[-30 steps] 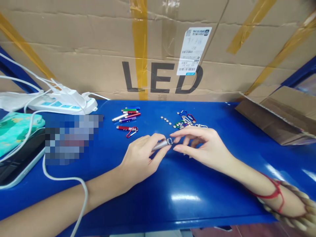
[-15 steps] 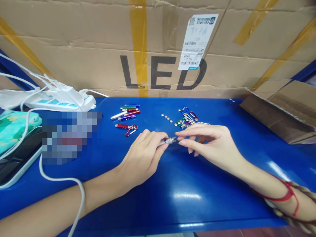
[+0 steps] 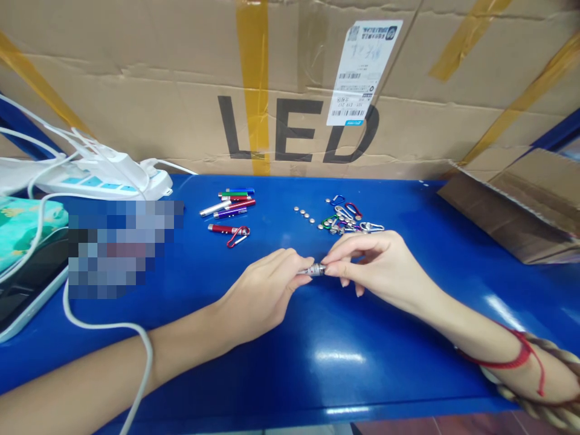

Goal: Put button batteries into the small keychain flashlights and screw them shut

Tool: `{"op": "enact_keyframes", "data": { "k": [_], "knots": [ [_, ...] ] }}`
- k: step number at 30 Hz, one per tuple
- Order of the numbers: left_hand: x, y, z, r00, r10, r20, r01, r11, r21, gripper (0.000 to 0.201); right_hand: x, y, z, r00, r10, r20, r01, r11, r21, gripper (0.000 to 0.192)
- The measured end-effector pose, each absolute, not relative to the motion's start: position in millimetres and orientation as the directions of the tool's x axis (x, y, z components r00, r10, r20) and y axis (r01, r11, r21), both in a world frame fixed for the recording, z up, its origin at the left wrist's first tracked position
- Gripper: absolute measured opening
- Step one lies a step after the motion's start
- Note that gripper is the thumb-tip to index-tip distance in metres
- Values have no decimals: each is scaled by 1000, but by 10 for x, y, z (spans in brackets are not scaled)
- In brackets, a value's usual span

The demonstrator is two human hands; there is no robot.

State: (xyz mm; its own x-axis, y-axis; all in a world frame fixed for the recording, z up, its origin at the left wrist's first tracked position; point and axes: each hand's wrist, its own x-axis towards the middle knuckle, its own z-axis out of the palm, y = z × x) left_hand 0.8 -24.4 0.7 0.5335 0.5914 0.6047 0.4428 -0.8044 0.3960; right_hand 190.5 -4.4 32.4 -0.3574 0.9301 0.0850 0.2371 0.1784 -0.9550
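Observation:
My left hand [image 3: 260, 296] and my right hand [image 3: 380, 266] meet over the blue table [image 3: 317, 362], both gripping one small silver keychain flashlight [image 3: 312, 270]. Only its threaded middle shows between my fingertips. Behind my hands lie several coloured mini flashlights [image 3: 229, 206], a red flashlight with a red carabiner [image 3: 229, 231], a row of button batteries [image 3: 306, 215] and a pile of coloured carabiners [image 3: 347, 219].
A large cardboard box marked LED [image 3: 294, 84] walls off the back. A smaller open cardboard box [image 3: 516, 202] sits at the right. At the left are a white power strip [image 3: 104, 181] with cables, a tablet [image 3: 27, 284] and a green cloth [image 3: 22, 226].
My hands have come closer together on the silver flashlight and dropped slightly toward the table. My right fingertips now pinch its end, so less of it shows.

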Motion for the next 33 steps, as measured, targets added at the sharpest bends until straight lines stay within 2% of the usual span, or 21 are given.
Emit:
{"op": "enact_keyframes", "data": {
  "k": [8,11,15,18,22,26,29,33],
  "knots": [
    [21,-254,23,595,539,597,431,-840,330,24,1874,-60,271,-337,938,-84,195,-18,-981,25],
    [20,-244,8,573,576,583,404,-817,411,21,1879,-29,263,-353,928,-115,188,-50,-981,24],
    [10,-238,-27,482,691,539,375,-718,586,13,1894,17,279,-377,922,-93,170,-30,-985,23],
    [4,-237,-33,482,711,511,359,-693,625,13,1896,24,287,-372,922,-104,161,-47,-986,23],
    [7,-238,-32,517,676,524,333,-723,605,11,1881,15,268,-370,911,-181,185,-119,-975,25],
    [7,-229,-56,567,605,559,348,-791,503,18,1868,21,227,-379,889,-256,246,-169,-954,25],
    [5,-217,-67,608,570,552,390,-820,418,27,1867,28,205,-390,881,-270,269,-172,-948,25],
    [3,-214,-57,628,575,525,414,-818,400,29,1902,27,220,-405,880,-249,333,-111,-936,25]
  ]
}}
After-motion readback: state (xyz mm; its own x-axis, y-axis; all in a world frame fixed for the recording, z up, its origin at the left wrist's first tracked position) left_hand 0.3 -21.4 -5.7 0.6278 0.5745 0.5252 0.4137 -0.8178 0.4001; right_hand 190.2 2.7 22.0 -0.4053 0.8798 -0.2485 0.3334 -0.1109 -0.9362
